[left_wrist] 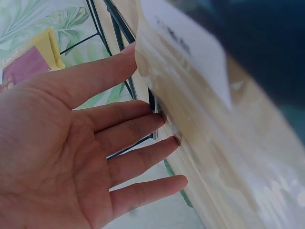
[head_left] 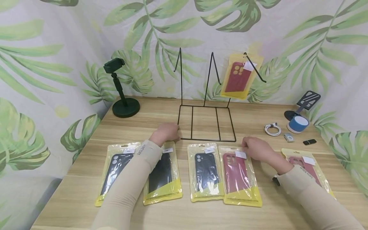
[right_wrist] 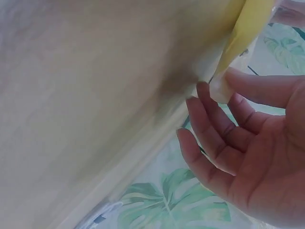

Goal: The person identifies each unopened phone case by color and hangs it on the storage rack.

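From my side of the link, I judge that the work is at an early stage: one hanging packet [head_left: 237, 78] is already on the rightmost hook of the wire rack [head_left: 207, 140] near the back edge of the counter [head_left: 201, 217], and on the other two hooks I see no packet. Five packets lie flat on the counter, so most seems to be left. The one I am busy with is the red packet [head_left: 237, 174], right of the middle of the counter, towards the front edge; its left side meets the black packet [head_left: 207, 171], perhaps overlapping it a little. Its long axis runs from back edge to front edge, with the labelled end and camera holes pointing to the back edge and the yellow end to the front. My right grip [head_left: 258, 149] is nearly closed, thumb and index finger pinching its back right corner. My left grip [head_left: 166, 132] is spread wide, fingers almost straight, holding nothing, near the labelled end of the second dark packet [head_left: 161, 172]; whether it touches this one, I cannot tell. The leftmost dark packet [head_left: 113, 169] lies towards the left edge, the far-right packet [head_left: 311, 167] towards the right edge, partly behind the sleeve [head_left: 302, 185].
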`<state>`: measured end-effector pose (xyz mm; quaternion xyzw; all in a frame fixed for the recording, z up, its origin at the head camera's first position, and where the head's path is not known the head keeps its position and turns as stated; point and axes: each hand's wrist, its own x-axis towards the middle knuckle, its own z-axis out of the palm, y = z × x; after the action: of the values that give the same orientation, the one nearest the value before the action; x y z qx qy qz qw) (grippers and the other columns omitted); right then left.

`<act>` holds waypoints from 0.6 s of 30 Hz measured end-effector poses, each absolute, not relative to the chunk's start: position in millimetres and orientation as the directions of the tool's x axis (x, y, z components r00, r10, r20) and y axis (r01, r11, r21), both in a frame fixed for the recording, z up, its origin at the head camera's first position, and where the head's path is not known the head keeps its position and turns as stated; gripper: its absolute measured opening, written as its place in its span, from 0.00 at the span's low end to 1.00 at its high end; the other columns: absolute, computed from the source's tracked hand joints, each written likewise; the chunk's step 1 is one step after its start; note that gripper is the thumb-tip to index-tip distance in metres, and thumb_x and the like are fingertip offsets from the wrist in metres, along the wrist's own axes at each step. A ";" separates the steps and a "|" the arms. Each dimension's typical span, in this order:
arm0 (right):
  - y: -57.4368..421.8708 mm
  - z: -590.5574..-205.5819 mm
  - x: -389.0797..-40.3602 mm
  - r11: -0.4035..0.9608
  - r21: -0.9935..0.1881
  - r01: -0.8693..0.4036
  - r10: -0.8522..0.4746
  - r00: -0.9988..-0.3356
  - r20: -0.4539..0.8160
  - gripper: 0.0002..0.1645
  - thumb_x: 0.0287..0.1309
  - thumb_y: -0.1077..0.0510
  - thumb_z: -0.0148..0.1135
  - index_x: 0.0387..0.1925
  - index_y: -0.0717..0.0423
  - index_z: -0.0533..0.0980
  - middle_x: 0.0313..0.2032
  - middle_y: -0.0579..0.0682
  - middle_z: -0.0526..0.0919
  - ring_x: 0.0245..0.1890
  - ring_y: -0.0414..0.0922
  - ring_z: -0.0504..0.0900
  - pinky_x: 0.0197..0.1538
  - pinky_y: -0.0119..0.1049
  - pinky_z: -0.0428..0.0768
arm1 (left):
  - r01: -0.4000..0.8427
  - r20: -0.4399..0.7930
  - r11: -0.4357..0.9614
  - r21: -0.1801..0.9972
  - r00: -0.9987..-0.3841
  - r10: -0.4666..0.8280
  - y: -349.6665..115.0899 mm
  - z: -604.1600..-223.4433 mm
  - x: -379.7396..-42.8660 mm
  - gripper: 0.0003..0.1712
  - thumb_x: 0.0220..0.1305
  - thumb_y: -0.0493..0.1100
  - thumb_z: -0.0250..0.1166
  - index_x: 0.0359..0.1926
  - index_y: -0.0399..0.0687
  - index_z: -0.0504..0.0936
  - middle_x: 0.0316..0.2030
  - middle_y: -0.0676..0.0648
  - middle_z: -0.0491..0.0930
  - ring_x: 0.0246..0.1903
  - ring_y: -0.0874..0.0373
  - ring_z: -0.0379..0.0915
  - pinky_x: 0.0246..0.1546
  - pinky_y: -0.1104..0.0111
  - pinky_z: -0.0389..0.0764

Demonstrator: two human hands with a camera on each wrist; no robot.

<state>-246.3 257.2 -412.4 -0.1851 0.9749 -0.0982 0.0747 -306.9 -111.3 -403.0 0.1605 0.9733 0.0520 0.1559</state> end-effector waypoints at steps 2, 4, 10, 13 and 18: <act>259.0 -409.2 -245.5 0.914 -0.237 -0.328 -0.361 -0.926 -0.112 0.05 0.64 0.58 0.59 0.36 0.56 0.78 0.29 0.48 0.82 0.27 0.43 0.76 0.34 0.42 0.77 | 0.293 -0.292 0.944 0.152 -0.899 0.326 -111.0 -402.8 -306.8 0.26 0.64 0.48 0.67 0.59 0.40 0.79 0.55 0.41 0.82 0.41 0.51 0.76 0.48 0.58 0.79; 260.8 -404.4 -244.1 0.915 -0.254 -0.314 -0.348 -0.932 -0.099 0.06 0.66 0.58 0.57 0.38 0.57 0.77 0.28 0.47 0.81 0.27 0.42 0.75 0.33 0.41 0.76 | 0.293 -0.297 0.945 0.148 -0.898 0.325 -110.7 -402.5 -306.6 0.26 0.64 0.48 0.67 0.59 0.40 0.79 0.56 0.41 0.82 0.40 0.52 0.75 0.46 0.58 0.79; 267.7 -389.8 -241.9 0.900 -0.326 -0.290 -0.306 -0.952 0.000 0.09 0.68 0.59 0.55 0.42 0.60 0.77 0.28 0.50 0.81 0.25 0.42 0.74 0.32 0.38 0.74 | 0.291 -0.297 0.944 0.153 -0.898 0.325 -110.2 -401.3 -305.6 0.25 0.64 0.48 0.66 0.58 0.40 0.79 0.55 0.41 0.82 0.41 0.51 0.76 0.47 0.58 0.79; 269.8 -383.0 -239.8 0.879 -0.366 -0.304 -0.296 -0.952 0.079 0.08 0.68 0.60 0.56 0.43 0.60 0.77 0.30 0.52 0.82 0.26 0.44 0.75 0.31 0.38 0.74 | 0.288 -0.296 0.945 0.158 -0.899 0.323 -110.0 -400.6 -304.8 0.25 0.64 0.47 0.66 0.58 0.40 0.79 0.55 0.41 0.82 0.41 0.51 0.76 0.47 0.58 0.79; 270.9 -373.9 -233.8 0.848 -0.409 -0.337 -0.281 -0.940 0.194 0.11 0.69 0.61 0.56 0.48 0.61 0.78 0.37 0.57 0.85 0.37 0.52 0.82 0.39 0.47 0.79 | 0.283 -0.298 0.945 0.165 -0.899 0.322 -109.8 -398.7 -303.7 0.25 0.64 0.47 0.66 0.58 0.39 0.79 0.55 0.40 0.82 0.39 0.52 0.75 0.41 0.61 0.78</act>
<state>-233.8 270.9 -373.9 -0.1611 0.9591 -0.2240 -0.0635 -303.7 -109.8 -398.7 0.1556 0.9726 0.0589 0.1624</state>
